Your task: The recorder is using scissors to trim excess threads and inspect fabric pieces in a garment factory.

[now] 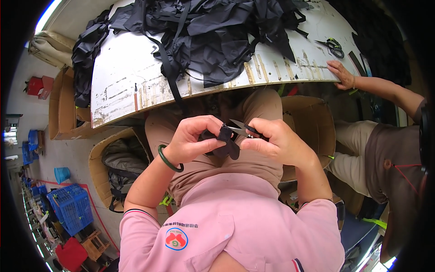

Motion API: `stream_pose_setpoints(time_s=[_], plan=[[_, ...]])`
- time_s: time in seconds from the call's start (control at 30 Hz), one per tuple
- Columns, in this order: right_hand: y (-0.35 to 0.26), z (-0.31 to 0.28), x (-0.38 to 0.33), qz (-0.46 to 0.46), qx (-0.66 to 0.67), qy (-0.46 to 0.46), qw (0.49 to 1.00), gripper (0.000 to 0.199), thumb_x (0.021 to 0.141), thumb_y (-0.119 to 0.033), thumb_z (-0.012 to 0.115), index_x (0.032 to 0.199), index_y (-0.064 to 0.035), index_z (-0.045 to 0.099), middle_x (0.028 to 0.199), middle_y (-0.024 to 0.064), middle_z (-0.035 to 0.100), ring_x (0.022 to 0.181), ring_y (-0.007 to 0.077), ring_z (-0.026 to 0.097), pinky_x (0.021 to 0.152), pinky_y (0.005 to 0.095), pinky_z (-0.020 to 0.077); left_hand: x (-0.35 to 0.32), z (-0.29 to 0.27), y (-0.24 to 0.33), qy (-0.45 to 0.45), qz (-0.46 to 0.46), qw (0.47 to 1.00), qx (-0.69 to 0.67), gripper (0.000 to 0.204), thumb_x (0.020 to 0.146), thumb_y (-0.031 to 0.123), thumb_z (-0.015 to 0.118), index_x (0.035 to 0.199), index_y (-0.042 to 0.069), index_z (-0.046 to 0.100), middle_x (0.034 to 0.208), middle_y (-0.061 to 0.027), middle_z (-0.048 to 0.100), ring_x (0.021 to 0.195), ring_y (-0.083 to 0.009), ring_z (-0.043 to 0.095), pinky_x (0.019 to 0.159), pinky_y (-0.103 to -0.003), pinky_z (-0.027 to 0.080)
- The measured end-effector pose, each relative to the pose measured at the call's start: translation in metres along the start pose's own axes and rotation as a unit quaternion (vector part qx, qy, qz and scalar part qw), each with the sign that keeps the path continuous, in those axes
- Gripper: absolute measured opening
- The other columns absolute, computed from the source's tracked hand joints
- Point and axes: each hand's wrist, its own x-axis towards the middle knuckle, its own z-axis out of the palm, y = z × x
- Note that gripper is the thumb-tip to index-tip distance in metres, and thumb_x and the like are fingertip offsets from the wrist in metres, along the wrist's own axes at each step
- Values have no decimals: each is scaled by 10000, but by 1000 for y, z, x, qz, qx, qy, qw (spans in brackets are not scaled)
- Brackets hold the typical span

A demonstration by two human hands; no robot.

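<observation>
Small folded black fabric piece (pixel 224 134): held up above the wearer's lap, in front of the table's near edge.
Left hand (pixel 198 137): closed on the black fabric piece, pinching it between thumb and fingers; a dark green ring-shaped bangle (pixel 166 159) circles the wrist.
Right hand (pixel 277 141): gripping a pair of small scissors with silver metal blades (pixel 238 128), fingers and thumb around the dark handles.
Blades: parted, pointing left toward the fabric; whether they touch it, I cannot tell.
White table with worn, stained top (pixel 120 75): beyond both hands, bearing a heap of thin black cloth (pixel 213 41) with straps hanging over the edge.
Table's right side: black-handled scissors (pixel 334 47) lying near a co-worker's hand (pixel 343 75), which rests at the edge.
Below, left: open brown cardboard box (pixel 96 158) holding a dark bundle (pixel 121 158).
</observation>
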Motion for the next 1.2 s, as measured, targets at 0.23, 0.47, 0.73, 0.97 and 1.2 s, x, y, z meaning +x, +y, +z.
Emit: stream_pose_setpoints(time_s=[0.23, 0.47, 0.73, 0.97, 1.2], plan=[[-2, -8, 1, -13, -22, -73, 997, 375, 837, -338, 707, 764, -5, 552, 576, 136, 497, 493, 229, 437, 485, 345, 362, 4, 0, 4, -28, 37, 996, 80, 132, 727, -93, 693, 818, -10, 646, 921, -126, 656, 831, -179, 596, 736, -285, 464], [-4, -9, 1, -38, -67, -68, 995, 375, 826, -356, 704, 785, -10, 564, 592, 155, 535, 520, 302, 529, 493, 370, 392, 7, 2, 7, -42, 33, 992, 116, 132, 712, -45, 704, 794, 2, 611, 831, -95, 635, 768, -198, 598, 677, -283, 460], [-2, -9, 0, -58, -113, -68, 990, 378, 825, -384, 688, 800, -24, 576, 614, 164, 568, 578, 341, 583, 518, 395, 425, 10, 3, 10, -75, 42, 985, 152, 130, 708, -47, 687, 808, 9, 626, 841, -97, 652, 777, -221, 617, 685, -296, 475], [4, -7, -2, -59, -103, -64, 991, 348, 837, -368, 677, 813, -33, 587, 621, 168, 567, 595, 355, 585, 526, 406, 426, 10, 4, 8, -85, 57, 982, 158, 139, 697, -51, 687, 809, 9, 632, 852, -104, 663, 797, -234, 629, 700, -310, 488], [10, -11, -3, -13, -44, -6, 999, 321, 825, -287, 725, 837, -19, 547, 645, 114, 526, 573, 218, 489, 528, 316, 403, 10, 4, 8, -74, 56, 984, 150, 120, 715, -57, 691, 800, 8, 638, 845, -97, 670, 797, -214, 634, 715, -298, 480]])
